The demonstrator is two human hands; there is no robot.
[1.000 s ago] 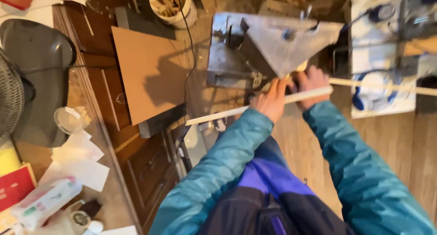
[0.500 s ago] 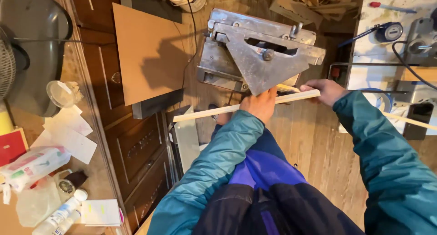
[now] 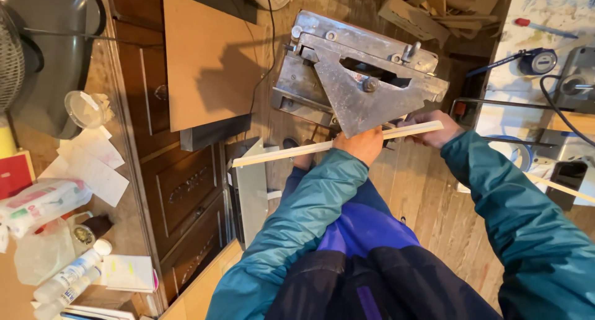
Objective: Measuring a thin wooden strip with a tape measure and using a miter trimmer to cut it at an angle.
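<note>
**Both hands on a wooden strip at the metal cutter**

Under the head camera, a long pale wooden strip (image 3: 291,151) lies across the near edge of a grey metal cutter (image 3: 356,87) that stands on the plank floor (image 3: 427,196). The left hand (image 3: 361,143) is closed over the strip near its middle, right against the cutter's triangular plate. The right hand (image 3: 437,128) grips the strip's far end just beside the machine's side. The strip's free end reaches out to the left, unsupported, above a pale board (image 3: 251,190) leaning by the dark wooden cabinet (image 3: 180,190). A brown sheet (image 3: 207,56) rests on that cabinet.

Risk, as I judge it: the left fingers sit very close to the plate, so they could be pinched if it comes down. The long overhanging end could also sag or swing and pull the strip out of line, giving a crooked or splintered cut.
</note>
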